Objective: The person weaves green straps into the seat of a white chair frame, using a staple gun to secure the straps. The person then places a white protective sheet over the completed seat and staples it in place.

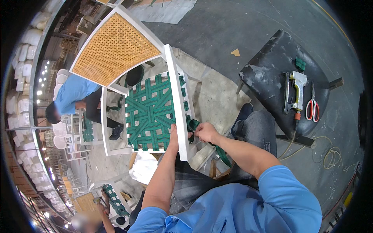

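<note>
A grey workshop floor (pixel 217 29) fills the upper right of the frame, with loaded racks (pixel 24 73) along the left edge. The white chair (pixel 116 89) stands left of centre, its seat crossed by green webbing (pixel 150 113).

At the seat's edge, just below centre, the right hand (pixel 207 133) has its grip pinched on a green strap (pixel 193 124). The left hand (pixel 174 136) reaches in by the armrest (pixel 176 103), which partly hides its fingers, so whether that grip is closed I cannot tell.

The strap probably goes best flat and untwisted, drawn evenly against the rail, with one hand holding tension while the other guides. The armrest looks the main obstacle, crowding both wrists.

On the black stool (pixel 264 68) at right lie a staple gun (pixel 298 91), scissors (pixel 313 109) and a small webbing roll (pixel 300 64). The gun's hose (pixel 292 143) trails to the floor and could snag. Co-workers show at left (pixel 77 93) and lower left (pixel 103 213), well apart from the hands.
</note>
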### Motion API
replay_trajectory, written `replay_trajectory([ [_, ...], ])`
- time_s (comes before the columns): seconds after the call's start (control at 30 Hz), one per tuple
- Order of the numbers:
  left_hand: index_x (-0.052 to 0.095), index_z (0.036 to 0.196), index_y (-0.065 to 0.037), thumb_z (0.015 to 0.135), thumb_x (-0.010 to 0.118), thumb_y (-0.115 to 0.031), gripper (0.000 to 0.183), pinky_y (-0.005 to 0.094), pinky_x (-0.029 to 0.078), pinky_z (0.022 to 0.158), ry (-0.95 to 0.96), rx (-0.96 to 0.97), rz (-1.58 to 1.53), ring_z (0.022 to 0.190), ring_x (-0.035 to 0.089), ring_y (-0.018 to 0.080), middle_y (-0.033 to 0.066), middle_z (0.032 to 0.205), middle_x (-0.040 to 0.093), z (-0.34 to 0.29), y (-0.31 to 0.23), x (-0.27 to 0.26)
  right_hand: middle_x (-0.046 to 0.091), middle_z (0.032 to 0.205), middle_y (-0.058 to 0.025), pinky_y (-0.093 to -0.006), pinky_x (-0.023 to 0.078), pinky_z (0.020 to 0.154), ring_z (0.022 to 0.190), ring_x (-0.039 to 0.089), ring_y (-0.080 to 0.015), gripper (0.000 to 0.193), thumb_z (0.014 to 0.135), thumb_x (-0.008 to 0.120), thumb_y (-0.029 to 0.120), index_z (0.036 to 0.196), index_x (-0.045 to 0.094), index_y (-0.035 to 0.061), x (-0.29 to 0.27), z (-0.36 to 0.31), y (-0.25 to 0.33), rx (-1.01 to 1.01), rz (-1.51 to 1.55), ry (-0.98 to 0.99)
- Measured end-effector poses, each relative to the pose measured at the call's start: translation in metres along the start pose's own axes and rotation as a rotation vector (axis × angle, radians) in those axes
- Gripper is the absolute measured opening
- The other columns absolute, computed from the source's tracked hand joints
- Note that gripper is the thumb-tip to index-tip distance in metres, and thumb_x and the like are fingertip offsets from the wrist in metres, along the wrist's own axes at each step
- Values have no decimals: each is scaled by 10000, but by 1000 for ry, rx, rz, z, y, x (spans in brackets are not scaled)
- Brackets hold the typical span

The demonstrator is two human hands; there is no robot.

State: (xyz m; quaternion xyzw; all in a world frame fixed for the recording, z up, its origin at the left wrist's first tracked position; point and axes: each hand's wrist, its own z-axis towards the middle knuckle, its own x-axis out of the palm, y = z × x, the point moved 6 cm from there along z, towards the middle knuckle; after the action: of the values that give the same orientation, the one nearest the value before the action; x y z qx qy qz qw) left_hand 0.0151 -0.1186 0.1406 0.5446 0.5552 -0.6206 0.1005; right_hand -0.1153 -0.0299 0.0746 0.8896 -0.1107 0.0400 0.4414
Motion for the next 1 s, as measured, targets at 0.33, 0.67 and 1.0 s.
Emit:
replay_trajectory([
  [0.33, 632, 1162, 7, 680, 902, -233, 602, 449, 491, 954, 17, -51, 17, 1065, 527, 375, 210, 1095, 561, -3, 6, 1, 657, 704, -92, -326, 479, 440, 511, 605, -175, 50, 840, 709, 14, 858, 674, -18, 2, -1, 2, 13, -2, -54],
  [0.67, 581, 1290, -9, 797, 818, -188, 575, 467, 486, 946, -71, 43, -1, 1054, 545, 377, 170, 1058, 638, -12, 0, -5, 701, 820, -118, -405, 543, 647, 738, 684, -254, 112, 865, 712, 80, 956, 687, 19, -7, -7, 10, -204, -317, -105],
  [1.0, 452, 1525, -115, 777, 832, -295, 858, 429, 536, 883, -257, -166, 131, 975, 621, 328, 151, 1124, 556, -26, 26, -12, 705, 1006, -168, -469, 576, 767, 943, 709, -343, 157, 831, 672, 108, 971, 716, 52, 39, -21, 61, -874, -1225, 150],
])
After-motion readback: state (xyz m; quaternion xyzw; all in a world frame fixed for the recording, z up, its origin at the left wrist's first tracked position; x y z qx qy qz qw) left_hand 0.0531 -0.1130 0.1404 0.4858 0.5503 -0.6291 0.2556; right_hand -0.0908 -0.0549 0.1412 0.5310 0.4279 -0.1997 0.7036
